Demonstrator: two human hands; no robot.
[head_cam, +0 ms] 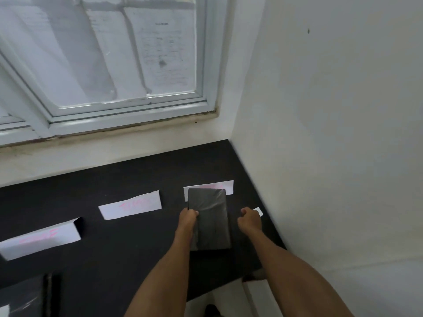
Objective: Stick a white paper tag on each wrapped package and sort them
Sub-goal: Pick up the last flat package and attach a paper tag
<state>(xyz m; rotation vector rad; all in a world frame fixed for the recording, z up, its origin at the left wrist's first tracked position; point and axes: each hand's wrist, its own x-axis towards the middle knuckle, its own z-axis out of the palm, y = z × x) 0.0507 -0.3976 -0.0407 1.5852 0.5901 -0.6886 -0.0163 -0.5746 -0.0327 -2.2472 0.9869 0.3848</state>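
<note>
A black table fills the corner below a window. Three white paper sheets with pink writing lie across it: one far left of the fingers, one nearer, and one just beyond them. The left hand grips the dark wrapped package by its left edge, thumb on top, the package's far end overlapping that last sheet. The right hand, just beside it, has its fingers curled, pinching a small white tag.

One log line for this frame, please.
left hand grips package | package overlaps rightmost label, no tag visible on it | right hand curled by tag, grip unclear
</note>
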